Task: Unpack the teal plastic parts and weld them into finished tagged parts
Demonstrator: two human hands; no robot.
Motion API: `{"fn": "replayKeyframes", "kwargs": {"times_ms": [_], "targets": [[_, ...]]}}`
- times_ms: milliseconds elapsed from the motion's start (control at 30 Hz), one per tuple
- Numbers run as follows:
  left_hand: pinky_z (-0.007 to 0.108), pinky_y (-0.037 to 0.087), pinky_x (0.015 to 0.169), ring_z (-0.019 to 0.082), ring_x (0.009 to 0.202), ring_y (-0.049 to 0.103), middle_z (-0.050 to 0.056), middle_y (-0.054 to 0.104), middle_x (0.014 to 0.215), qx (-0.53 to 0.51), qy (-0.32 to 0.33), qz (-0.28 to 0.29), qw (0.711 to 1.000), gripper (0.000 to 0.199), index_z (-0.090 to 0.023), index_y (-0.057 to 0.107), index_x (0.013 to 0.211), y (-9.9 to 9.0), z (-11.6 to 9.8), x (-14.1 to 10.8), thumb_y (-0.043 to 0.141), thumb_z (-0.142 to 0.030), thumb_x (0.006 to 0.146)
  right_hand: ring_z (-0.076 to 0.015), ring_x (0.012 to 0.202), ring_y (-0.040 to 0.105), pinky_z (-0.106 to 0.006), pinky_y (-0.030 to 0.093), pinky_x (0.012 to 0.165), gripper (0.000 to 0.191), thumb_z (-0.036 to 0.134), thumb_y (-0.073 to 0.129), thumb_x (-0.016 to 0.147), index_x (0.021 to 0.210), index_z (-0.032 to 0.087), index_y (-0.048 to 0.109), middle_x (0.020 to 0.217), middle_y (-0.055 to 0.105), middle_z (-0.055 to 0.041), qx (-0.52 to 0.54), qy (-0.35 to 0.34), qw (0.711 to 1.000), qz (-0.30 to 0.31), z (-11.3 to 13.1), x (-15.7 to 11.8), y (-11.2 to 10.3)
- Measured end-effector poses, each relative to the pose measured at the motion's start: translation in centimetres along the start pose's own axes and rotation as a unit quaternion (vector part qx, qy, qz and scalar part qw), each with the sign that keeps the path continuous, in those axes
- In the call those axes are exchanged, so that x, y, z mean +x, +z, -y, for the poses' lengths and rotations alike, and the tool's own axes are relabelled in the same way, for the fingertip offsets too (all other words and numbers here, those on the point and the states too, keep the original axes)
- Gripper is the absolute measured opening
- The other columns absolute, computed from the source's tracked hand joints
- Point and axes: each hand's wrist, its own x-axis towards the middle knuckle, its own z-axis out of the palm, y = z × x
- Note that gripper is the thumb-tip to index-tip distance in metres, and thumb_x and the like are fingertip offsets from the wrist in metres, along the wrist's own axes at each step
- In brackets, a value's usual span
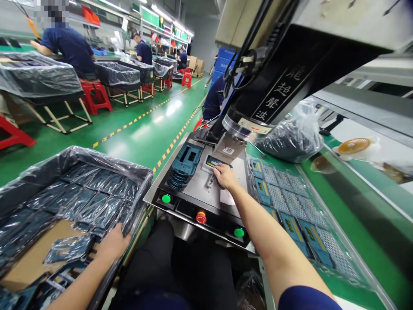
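Left hand [112,244] — wide grip, lined bin [138,181] of frames [67,249] | right hand [225,176] — narrow grip, labelled part [214,162]

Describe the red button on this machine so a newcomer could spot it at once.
On the ultrasonic welding machine, look along its black front edge. The red emergency stop button has a yellow collar and sits between two green buttons.

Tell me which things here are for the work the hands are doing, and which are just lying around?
For the work:
right hand
labelled plastic part
ultrasonic welder
left hand
teal plastic frames
plastic-lined bin

Just nearby:
red stools
cardboard boxes
plastic bag of dark parts
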Motion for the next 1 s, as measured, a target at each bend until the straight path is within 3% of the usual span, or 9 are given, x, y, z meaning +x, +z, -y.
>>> {"fn": "replayKeyframes", "kwargs": {"times_ms": [133, 233, 333, 433, 500, 600, 700, 800, 1000], "targets": [[0.045, 0.047, 0.092, 0.037, 0.109, 0.064, 0.023, 0.068, 0.109, 0.002, 0.006, 0.006, 1.000, 0.050, -0.008, 0.050, 0.123, 0.0, 0.0, 0.1, 0.038, -0.044, 0.089, -0.0304, 0.136, 0.040, -0.054, 0.032, 0.110, 0.043, 0.045, 0.050, 0.091, 0.120, 0.018, 0.065, 0.142, 0.050, -0.0157, 0.017, 0.021, 1.000, -0.012, 1.0, -0.7, -0.6], [0.044, 0.045, 0.098, 0.036, 0.115, 0.061, 0.024, 0.063, 0.119, -0.001, 0.018, -0.011, 1.000, 0.056, -0.005, 0.047, 0.128, 0.5, 0.4, 0.3, 0.040, -0.043, 0.088, -0.0280, 0.128, 0.049, -0.049, 0.038, 0.108, 0.043, 0.043, 0.049, 0.091, 0.117, 0.013, 0.064, 0.134, 0.057, -0.0178, 0.075, -0.006, 0.990, -0.118, 2.2, -3.4, -1.1], [0.041, 0.041, 0.105, 0.034, 0.127, 0.052, 0.025, 0.054, 0.132, 0.010, 0.038, -0.090, 0.995, 0.063, -0.001, 0.042, 0.134, 1.3, 1.1, 0.4, 0.042, -0.042, 0.087, -0.0262, 0.106, 0.062, -0.046, 0.047, 0.098, 0.035, 0.042, 0.046, 0.092, 0.104, 0.016, 0.067, 0.108, 0.069, -0.0135, 0.123, -0.045, 0.969, -0.211, 3.3, -8.3, -1.5], [0.043, 0.037, 0.110, 0.035, 0.133, 0.044, 0.025, 0.048, 0.137, 0.022, 0.089, -0.203, 0.975, 0.061, -0.001, 0.044, 0.133, 1.9, 1.0, 0.1, 0.043, -0.040, 0.086, -0.0224, 0.077, 0.065, -0.038, 0.052, 0.075, 0.032, 0.043, 0.046, 0.094, 0.084, 0.021, 0.068, 0.078, 0.069, -0.0062, 0.136, -0.053, 0.967, -0.211, 3.8, -14.4, -1.5], [0.045, 0.036, 0.112, 0.035, 0.134, 0.042, 0.024, 0.046, 0.139, 0.001, 0.154, -0.276, 0.949, 0.058, -0.003, 0.047, 0.131, 2.0, -0.2, -0.5, 0.045, -0.039, 0.086, -0.0182, 0.062, 0.060, -0.031, 0.048, 0.063, 0.036, 0.044, 0.046, 0.095, 0.075, 0.022, 0.066, 0.066, 0.065, -0.0027, 0.147, -0.019, 0.972, -0.182, 3.6, -18.1, -1.1], [0.046, 0.036, 0.113, 0.033, 0.136, 0.041, 0.021, 0.042, 0.144, -0.048, 0.275, -0.338, 0.899, 0.055, -0.008, 0.045, 0.134, 1.6, -4.0, -1.8, 0.048, -0.036, 0.087, -0.0147, 0.056, 0.057, -0.027, 0.043, 0.059, 0.039, 0.044, 0.047, 0.095, 0.069, 0.020, 0.064, 0.062, 0.064, -0.0013, 0.169, 0.049, 0.968, -0.177, 2.7, -22.1, 0.0], [0.046, 0.036, 0.114, 0.032, 0.140, 0.037, 0.018, 0.035, 0.152, -0.051, 0.363, -0.336, 0.868, 0.056, -0.013, 0.039, 0.140, 1.0, -8.5, -3.0, 0.051, -0.031, 0.088, -0.0145, 0.060, 0.059, -0.026, 0.042, 0.062, 0.038, 0.043, 0.047, 0.095, 0.069, 0.020, 0.063, 0.064, 0.065, -0.0016, 0.182, 0.097, 0.958, -0.201, 1.6, -23.8, 1.1], [0.048, 0.034, 0.115, 0.033, 0.144, 0.030, 0.018, 0.028, 0.156, -0.028, 0.400, -0.310, 0.862, 0.058, -0.012, 0.037, 0.143, 0.9, -11.7, -3.4, 0.051, -0.028, 0.089, -0.0150, 0.065, 0.059, -0.027, 0.042, 0.065, 0.035, 0.039, 0.047, 0.096, 0.071, 0.019, 0.063, 0.067, 0.065, -0.0022, 0.178, 0.101, 0.952, -0.228, 0.8, -24.4, 1.8], [0.050, 0.037, 0.113, 0.037, 0.145, 0.027, 0.018, 0.010, 0.163, -0.006, 0.388, -0.227, 0.893, 0.065, -0.011, 0.036, 0.146, 1.6, -12.9, -2.4, 0.053, -0.027, 0.085, -0.0162, 0.068, 0.055, -0.029, 0.042, 0.069, 0.029, 0.032, 0.046, 0.097, 0.076, 0.020, 0.061, 0.069, 0.061, -0.0029, 0.150, 0.038, 0.955, -0.254, 0.9, -24.7, 2.5]]}}
